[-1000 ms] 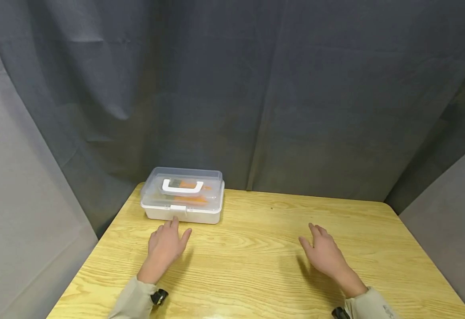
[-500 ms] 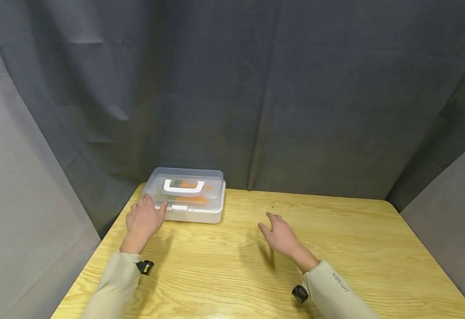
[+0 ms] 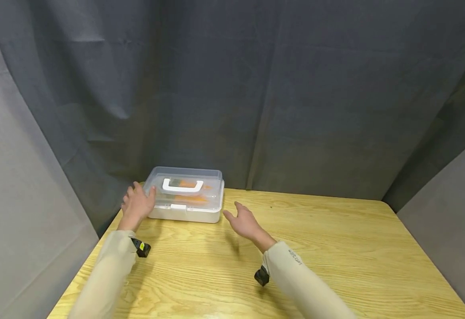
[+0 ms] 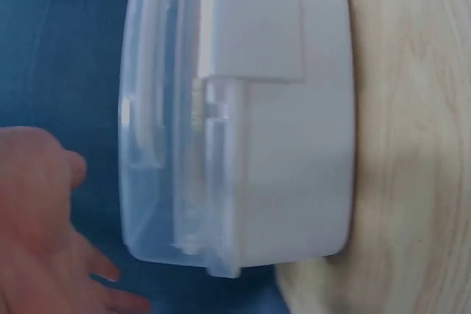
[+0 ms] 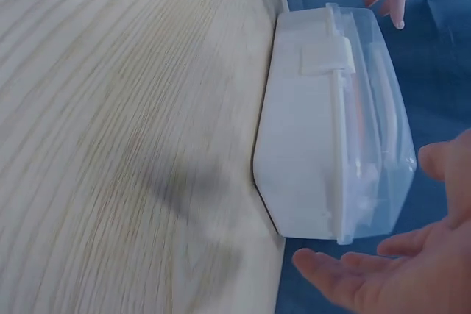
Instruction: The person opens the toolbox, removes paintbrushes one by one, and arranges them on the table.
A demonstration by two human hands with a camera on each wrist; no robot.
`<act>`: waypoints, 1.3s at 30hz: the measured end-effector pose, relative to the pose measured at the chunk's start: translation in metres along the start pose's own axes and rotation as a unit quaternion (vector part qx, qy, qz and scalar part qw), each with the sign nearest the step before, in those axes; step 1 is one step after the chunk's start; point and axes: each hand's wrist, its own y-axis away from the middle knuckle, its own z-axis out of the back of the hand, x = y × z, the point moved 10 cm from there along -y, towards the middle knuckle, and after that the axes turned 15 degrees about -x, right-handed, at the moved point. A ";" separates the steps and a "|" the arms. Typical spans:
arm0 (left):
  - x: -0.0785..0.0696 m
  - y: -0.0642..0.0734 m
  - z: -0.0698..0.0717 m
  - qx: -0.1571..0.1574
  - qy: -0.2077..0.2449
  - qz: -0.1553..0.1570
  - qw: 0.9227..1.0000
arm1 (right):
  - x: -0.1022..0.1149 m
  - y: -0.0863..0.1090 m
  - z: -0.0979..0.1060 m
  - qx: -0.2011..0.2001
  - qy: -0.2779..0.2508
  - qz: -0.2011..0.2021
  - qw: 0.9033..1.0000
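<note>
A white plastic storage box with a clear lid, a white carry handle and a white front latch sits at the table's back left. Orange items show blurrily through the lid. My left hand is at the box's left end, fingers extended and thumb spread, overlapping the corner in the head view. In the left wrist view a gap shows between that hand and the lid. My right hand is just off the box's right end, fingers loosely extended and holding nothing; the right wrist view shows both hands flanking the box.
The wooden table has its back edge against a dark grey curtain. Light grey panels stand at the left and right. A tiny dark speck lies on the tabletop right of the box.
My left hand has moved left and forward from the box's front to its left end. The right hand has travelled left across the table to near the box's right end. The box has stayed put.
</note>
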 end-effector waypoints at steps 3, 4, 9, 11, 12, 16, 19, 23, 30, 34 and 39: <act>0.008 -0.008 -0.007 -0.005 0.033 0.023 0.999 | 0.002 -0.008 -0.008 -0.007 -0.011 -0.006 1.000; 0.010 -0.010 -0.009 -0.004 0.045 0.027 0.999 | 0.003 -0.011 -0.009 -0.012 -0.019 -0.007 1.000; 0.020 -0.022 -0.019 0.019 0.118 0.050 0.991 | 0.005 -0.026 -0.017 -0.025 -0.051 -0.021 0.998; 0.024 -0.026 -0.024 0.029 0.144 0.060 0.987 | 0.005 -0.031 -0.021 -0.021 -0.062 -0.027 0.997; 0.026 -0.027 -0.026 0.034 0.157 0.063 0.985 | 0.005 -0.033 -0.023 -0.018 -0.069 -0.029 0.997; 0.030 -0.033 -0.036 0.054 0.202 0.080 0.975 | 0.005 -0.042 -0.030 -0.007 -0.091 -0.044 0.995; 0.030 -0.035 -0.043 0.065 0.239 0.095 0.964 | 0.005 -0.047 -0.034 -0.003 -0.111 -0.056 0.992; 0.024 -0.034 -0.049 0.070 0.280 0.097 0.952 | 0.008 -0.052 -0.037 -0.005 -0.130 -0.065 0.989; 0.012 -0.031 -0.051 0.069 0.306 0.069 0.947 | 0.007 -0.055 -0.034 -0.022 -0.138 -0.075 0.987; 0.012 -0.031 -0.049 0.079 0.306 0.047 0.948 | 0.012 -0.054 -0.034 -0.011 -0.154 -0.064 0.986; 0.015 -0.023 -0.049 0.108 0.301 0.036 0.947 | 0.014 -0.049 -0.034 0.007 -0.155 -0.062 0.986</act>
